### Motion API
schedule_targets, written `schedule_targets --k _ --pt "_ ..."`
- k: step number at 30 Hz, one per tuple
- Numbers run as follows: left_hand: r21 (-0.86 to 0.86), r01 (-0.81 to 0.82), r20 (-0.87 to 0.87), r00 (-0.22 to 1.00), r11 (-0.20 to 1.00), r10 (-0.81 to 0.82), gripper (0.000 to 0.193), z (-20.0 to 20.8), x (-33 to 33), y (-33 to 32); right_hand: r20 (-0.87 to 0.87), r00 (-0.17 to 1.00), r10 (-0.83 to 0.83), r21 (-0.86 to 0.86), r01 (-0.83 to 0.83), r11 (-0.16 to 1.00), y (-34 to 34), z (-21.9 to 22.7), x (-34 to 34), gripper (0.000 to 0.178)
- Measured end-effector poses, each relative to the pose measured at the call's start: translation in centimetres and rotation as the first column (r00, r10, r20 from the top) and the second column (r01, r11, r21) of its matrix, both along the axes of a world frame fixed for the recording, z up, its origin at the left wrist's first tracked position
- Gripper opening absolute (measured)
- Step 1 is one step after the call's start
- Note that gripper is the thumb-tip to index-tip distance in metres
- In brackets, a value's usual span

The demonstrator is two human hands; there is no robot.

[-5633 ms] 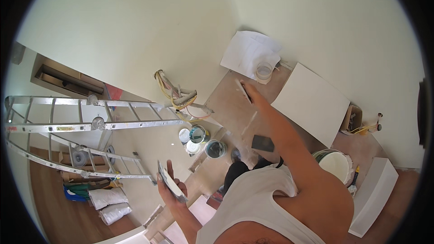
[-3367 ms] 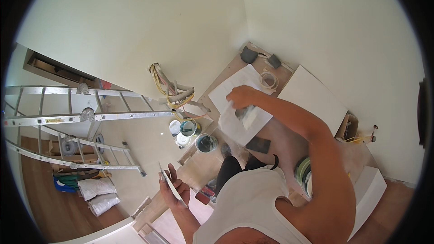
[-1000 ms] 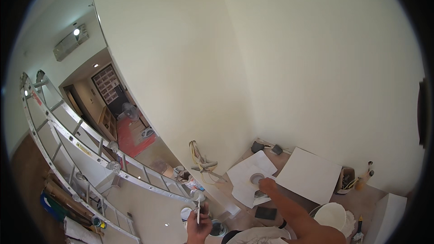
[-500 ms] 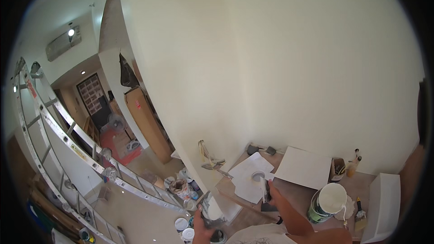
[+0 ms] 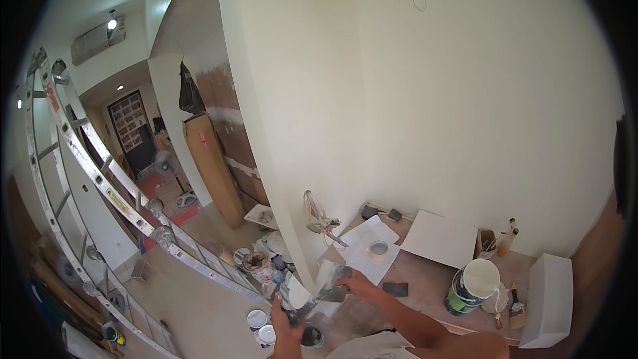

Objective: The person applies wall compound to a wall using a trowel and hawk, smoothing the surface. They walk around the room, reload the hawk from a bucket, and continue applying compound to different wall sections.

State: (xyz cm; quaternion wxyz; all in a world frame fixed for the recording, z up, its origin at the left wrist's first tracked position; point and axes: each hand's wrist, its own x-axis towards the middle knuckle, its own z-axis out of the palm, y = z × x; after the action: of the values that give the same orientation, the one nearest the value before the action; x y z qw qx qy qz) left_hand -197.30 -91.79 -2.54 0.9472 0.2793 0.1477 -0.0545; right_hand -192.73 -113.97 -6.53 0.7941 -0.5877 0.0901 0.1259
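Note:
My left hand point(image 5: 286, 327) grips a wide putty blade point(image 5: 307, 307) with a heap of white putty point(image 5: 294, 288) on it. Close on its right, my right hand point(image 5: 355, 284) is closed around a second putty knife point(image 5: 326, 281), its broad face whitened with putty. The two blades are side by side, just in front of the white wall's corner edge; whether they touch I cannot tell. Their handles are mostly hidden by my fingers. Below my hands stands a dark round tub point(image 5: 312, 336), partly covered by my left forearm.
On the counter at right are a white bucket point(image 5: 480, 279), a brush point(image 5: 516, 312), a white board point(image 5: 438, 239) and paper with a tape roll point(image 5: 377, 248). Loose wires point(image 5: 322, 223) stick out of the wall. A metal ladder point(image 5: 113, 193) stands at left; lidded tubs point(image 5: 266, 334) sit on the floor.
My right hand has swung left with its putty knife, from over the paper to beside the left blade. The view has shifted, uncovering more of the brown wall panel behind the corner.

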Motion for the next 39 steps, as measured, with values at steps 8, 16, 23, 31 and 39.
schedule_targets --k 8,16,23,31,39 --pt "-0.135 -0.252 -0.144 0.962 0.958 0.233 0.031 -0.7 2.3 -0.4 0.812 0.566 0.143 -0.42 0.395 0.817 5.9 7.0 -3.2 0.048" --pt "-0.054 -0.012 0.165 0.986 0.998 0.021 0.037 1.7 1.9 -2.4 0.663 0.632 0.401 -0.7 0.334 0.631 2.2 6.5 -2.9 0.053" --pt "0.217 0.052 0.104 0.992 0.975 -0.076 0.047 3.8 2.0 -1.3 0.076 0.975 -0.208 -0.4 0.22 0.89 -2.1 4.7 -1.6 0.051" --pt "0.189 0.095 0.109 0.987 0.977 -0.117 0.047 4.5 3.0 -4.6 0.285 0.954 0.09 -0.536 0.081 0.84 -6.7 0.7 3.4 0.036" --pt "0.202 0.07 0.127 0.987 0.977 -0.097 0.047 3.5 2.8 -6.7 0.335 0.916 0.22 -0.6 0.027 0.8 -9.0 -2.7 7.5 0.024"
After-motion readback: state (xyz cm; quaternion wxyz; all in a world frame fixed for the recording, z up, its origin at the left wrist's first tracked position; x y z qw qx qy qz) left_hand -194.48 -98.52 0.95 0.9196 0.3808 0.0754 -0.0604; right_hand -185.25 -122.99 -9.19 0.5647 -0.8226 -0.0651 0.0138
